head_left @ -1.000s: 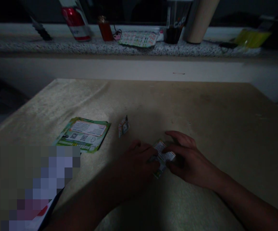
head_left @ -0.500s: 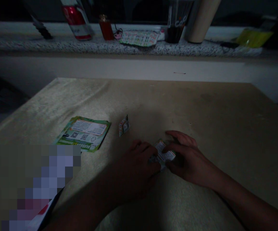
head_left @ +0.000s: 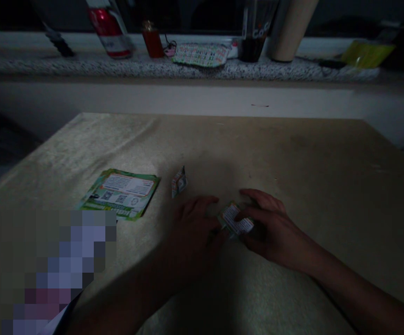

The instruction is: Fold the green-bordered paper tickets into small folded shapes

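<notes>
Apparently a small folded leaflet (head_left: 236,217) is the thing in work, lying to the right of the stack of green leaflets (head_left: 134,182) and somewhat nearer the person. Its white, printed face is up. The right hand (head_left: 270,225) is on the side of it farthest from the stack: the fingers are spread, with the index fingertip resting on the printed face and the thumb by the near edge. The left hand (head_left: 198,225), between the stack and the small leaflet, has its fingers bent and partly spread. It lies in deep shadow, and I cannot tell whether its thumb touches the paper.

Just to the right of the stack, a small folded paper piece (head_left: 179,182) stands on the tabletop (head_left: 258,153). Well beyond the stack, a speckled stone sill (head_left: 118,68) bears a red-and-white can (head_left: 109,32).

As a judgement, the small leaflet should be very light, thin and fairly stiff along its creases, a little slippery if the print is glossy, and easily bent or torn. The best hold is probably a light pinch at opposite edges, with one fingertip flat on the face to stop it sliding.
</notes>
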Available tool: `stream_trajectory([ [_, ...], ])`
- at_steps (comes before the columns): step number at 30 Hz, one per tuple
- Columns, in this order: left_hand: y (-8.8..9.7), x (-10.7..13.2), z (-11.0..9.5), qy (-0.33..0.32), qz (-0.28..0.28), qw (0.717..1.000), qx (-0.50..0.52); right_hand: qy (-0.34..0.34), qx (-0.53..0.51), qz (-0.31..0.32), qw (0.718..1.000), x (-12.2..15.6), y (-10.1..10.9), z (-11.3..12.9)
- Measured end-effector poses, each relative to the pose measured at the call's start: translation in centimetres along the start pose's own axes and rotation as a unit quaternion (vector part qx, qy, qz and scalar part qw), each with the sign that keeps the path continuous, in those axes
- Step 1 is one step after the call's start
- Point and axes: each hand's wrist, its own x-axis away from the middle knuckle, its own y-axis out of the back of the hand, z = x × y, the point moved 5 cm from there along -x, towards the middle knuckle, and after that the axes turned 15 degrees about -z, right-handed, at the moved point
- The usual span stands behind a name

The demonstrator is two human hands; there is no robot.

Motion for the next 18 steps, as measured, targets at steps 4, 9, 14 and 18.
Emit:
stream_trajectory([
  [4, -0.4, -0.06, 0.33, 0.045, -0.017, 0.998, -0.029, -0.006, 0.001, 0.005, 1.0, 0.03, -0.04, -0.07],
  [9, -0.6, -0.44, 0.14, 0.076, 0.001, 0.996, -0.053, 0.002, 0.003, 0.004, 1.0, 0.0, 0.05, 0.01],
  [14, -0.67, -0.37, 0.2, 0.062, -0.027, 0.996, -0.055, 0.004, 0.006, 0.0, 1.0, -0.05, 0.11, 0.08],
  [18, -0.78, -0.35, 0.22, 0.067, -0.012, 0.996, -0.056, 0.005, 0.007, 0.001, 1.0, -0.02, 0.04, -0.05],
])
